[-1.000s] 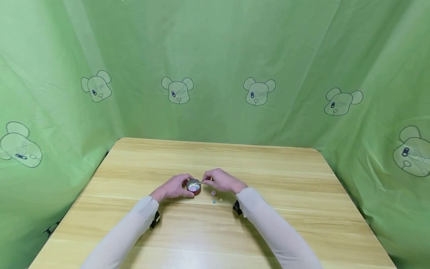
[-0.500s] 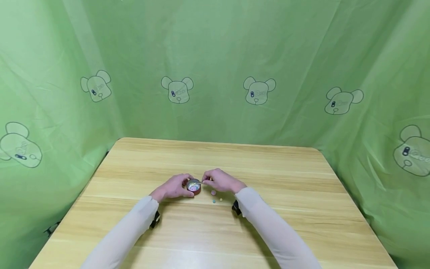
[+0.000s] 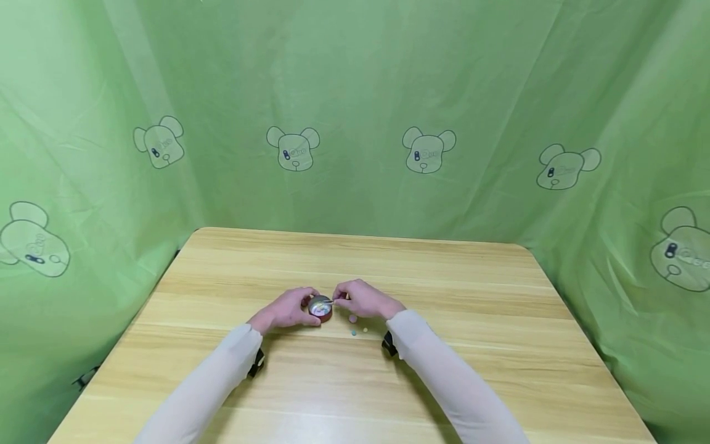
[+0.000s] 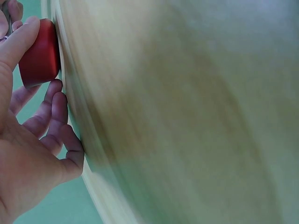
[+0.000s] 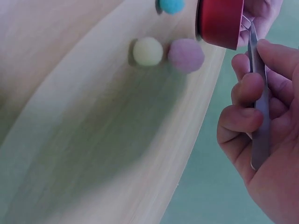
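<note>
On the near side of the right hand (image 3: 363, 299), a blue pom-pom (image 3: 354, 333), a cream pom-pom (image 3: 365, 330) and a pink pom-pom (image 3: 352, 319) should be kept clear of the wrist. Between the hands, a red tin (image 3: 320, 317) is gripped by the left hand (image 3: 286, 308) and should be held steady. Tweezers (image 5: 261, 107) are pinched by the right, tips at the tin's mouth; gentle pressure is best used.

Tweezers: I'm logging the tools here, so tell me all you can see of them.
The tweezers are slim, smooth and silver-grey, metal by their look, a flat body narrowing to fine tips. The right hand pinches them between thumb and fingers. In the head view they reach over the red tin; whether the tips grip anything is unclear.
</note>
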{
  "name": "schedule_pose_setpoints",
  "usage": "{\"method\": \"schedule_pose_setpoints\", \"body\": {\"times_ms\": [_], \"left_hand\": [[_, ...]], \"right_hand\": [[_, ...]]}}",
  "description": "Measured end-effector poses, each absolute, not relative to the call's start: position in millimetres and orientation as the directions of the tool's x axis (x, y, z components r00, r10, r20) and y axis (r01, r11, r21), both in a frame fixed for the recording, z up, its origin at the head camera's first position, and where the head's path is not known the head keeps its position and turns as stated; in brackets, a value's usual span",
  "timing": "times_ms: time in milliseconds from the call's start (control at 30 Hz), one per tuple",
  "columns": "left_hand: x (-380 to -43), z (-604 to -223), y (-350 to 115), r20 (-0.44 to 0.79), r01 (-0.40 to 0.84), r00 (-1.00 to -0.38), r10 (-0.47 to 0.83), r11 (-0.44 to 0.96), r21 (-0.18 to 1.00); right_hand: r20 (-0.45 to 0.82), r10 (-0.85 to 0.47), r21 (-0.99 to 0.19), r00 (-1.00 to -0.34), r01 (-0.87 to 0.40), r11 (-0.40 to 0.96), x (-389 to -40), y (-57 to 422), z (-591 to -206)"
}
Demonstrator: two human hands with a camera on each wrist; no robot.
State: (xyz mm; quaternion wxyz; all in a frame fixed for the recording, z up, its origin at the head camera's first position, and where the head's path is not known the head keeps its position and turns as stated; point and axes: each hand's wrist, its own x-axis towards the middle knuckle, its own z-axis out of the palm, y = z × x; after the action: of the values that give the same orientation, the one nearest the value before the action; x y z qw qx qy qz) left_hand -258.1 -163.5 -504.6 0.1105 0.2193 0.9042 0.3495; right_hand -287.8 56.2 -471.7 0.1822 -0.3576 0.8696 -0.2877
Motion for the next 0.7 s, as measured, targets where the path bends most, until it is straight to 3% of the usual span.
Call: {"method": "schedule_pose_setpoints", "body": {"times_ms": [700], "left_hand": [[-255.9, -502.7, -163.0, -0.056, 0.303, -0.885, 0.463, 0.662, 0.686]], "right_hand": [[-0.004, -0.688, -0.534, -0.726, -0.58, 0.615, -271.3, 108.1, -460.7]]}}
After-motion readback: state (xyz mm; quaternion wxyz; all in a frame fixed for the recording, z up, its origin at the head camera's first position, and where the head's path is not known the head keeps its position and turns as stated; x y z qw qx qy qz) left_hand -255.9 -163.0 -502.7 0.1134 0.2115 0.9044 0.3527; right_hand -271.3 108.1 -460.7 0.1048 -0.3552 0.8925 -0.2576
